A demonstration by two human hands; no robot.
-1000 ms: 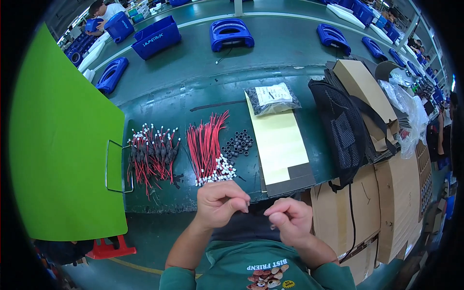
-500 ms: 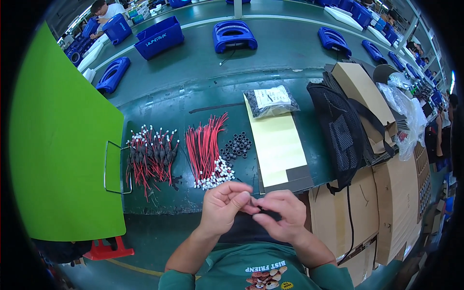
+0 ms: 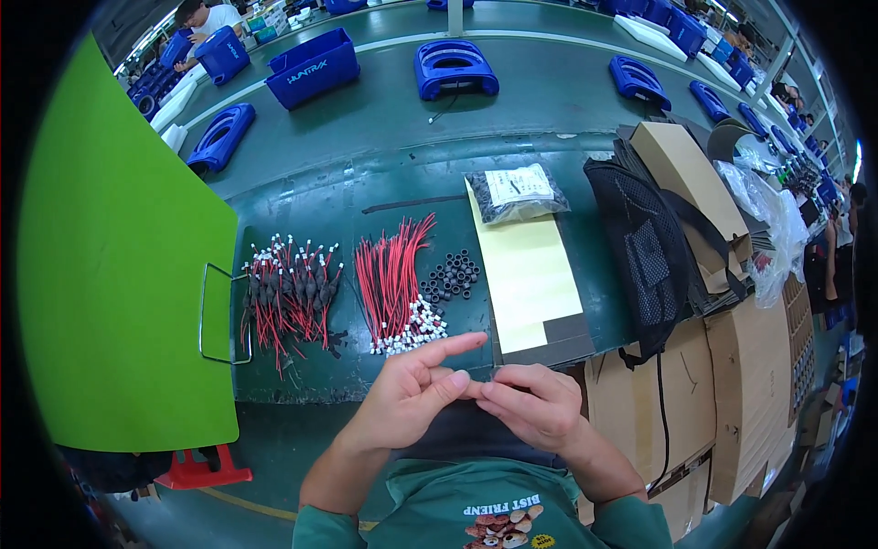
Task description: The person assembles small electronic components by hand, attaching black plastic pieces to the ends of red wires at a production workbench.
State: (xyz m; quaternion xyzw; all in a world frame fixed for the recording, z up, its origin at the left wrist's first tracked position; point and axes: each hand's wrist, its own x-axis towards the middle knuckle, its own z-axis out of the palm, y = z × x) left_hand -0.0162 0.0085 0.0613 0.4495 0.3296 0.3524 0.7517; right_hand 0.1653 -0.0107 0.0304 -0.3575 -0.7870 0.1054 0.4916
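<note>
Both hands are right at the near edge of the bench (image 3: 343, 380), fingertips meeting. The left hand (image 3: 413, 395) has its index finger sticking straight out, thumb bent in toward the right hand (image 3: 538, 407), whose fingers are curled with the thumb up against the left fingertips. So the fingers are together where the hands touch, but I honestly can't tell if either grip is clamped on something – anything in there is hidden.

Closest stuff to the left hand is a bunch of red wires (image 3: 391, 261), lying toward the middle of the near edge with their white plugs (image 3: 421, 322) mostly at the near end. Just right of those there's a loose heap of small black rings (image 3: 451, 274). Over by the bench's left edge sits another pile, dark sleeved wires (image 3: 291, 288) with white plugs too, next to a green panel (image 3: 128, 274) with a metal loop (image 3: 203, 316).

Right of the rings: a pale yellow sheet (image 3: 526, 279) on dark board (image 3: 567, 337), reaching the near edge, with a clear bag of black parts (image 3: 517, 194) on its far end. A black mesh bag (image 3: 645, 252) leans at the bench's right edge – cardboard boxes (image 3: 677, 403) below it.
</note>
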